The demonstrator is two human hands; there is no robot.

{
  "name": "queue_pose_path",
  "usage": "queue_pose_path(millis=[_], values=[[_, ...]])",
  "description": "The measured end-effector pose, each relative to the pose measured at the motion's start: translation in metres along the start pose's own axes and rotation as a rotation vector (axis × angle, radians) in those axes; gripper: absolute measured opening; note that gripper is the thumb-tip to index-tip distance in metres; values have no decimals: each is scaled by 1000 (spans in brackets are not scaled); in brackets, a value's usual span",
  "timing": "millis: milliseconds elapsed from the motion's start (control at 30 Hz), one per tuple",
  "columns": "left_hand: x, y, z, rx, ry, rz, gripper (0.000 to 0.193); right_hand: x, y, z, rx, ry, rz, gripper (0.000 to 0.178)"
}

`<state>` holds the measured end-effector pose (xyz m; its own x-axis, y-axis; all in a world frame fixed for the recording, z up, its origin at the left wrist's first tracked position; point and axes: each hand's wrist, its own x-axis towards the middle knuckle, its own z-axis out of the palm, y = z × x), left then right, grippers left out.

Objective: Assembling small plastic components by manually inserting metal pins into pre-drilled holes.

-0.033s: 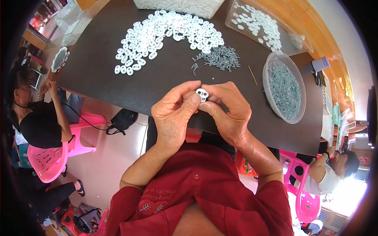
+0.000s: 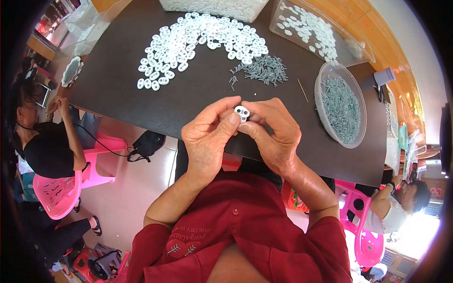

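A small white two-hole piece, like a cord lock, is pinched between my hands above the table's near edge. My left hand grips it from the left, thumb pressed at its lower side. From the right, the thumb and fingers of my right hand close on the same piece; a dark bit shows beside it, too small to make out. Farther off, many white two-hole oval pieces lie in an arc. At that arc's right end sits a pile of small grey spring-like pieces.
To the right, a round clear tub holds more grey pieces. A clear tray with white pieces stands at the far right, near a thin yellowish stick. A white-filled bin is at the back. People sit left and right on pink chairs.
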<state>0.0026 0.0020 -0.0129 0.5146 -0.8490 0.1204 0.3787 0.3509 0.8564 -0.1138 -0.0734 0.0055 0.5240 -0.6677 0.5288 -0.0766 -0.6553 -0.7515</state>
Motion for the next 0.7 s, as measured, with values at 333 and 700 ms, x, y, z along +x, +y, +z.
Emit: queue_pose_path(millis=[333, 700], values=[[-2, -7, -2, 35, 6, 169, 23, 0, -8, 2, -46, 29, -123, 32], [-9, -9, 1, 25, 74, 162, 22, -2, -4, 8, -63, 65, -206, 32]])
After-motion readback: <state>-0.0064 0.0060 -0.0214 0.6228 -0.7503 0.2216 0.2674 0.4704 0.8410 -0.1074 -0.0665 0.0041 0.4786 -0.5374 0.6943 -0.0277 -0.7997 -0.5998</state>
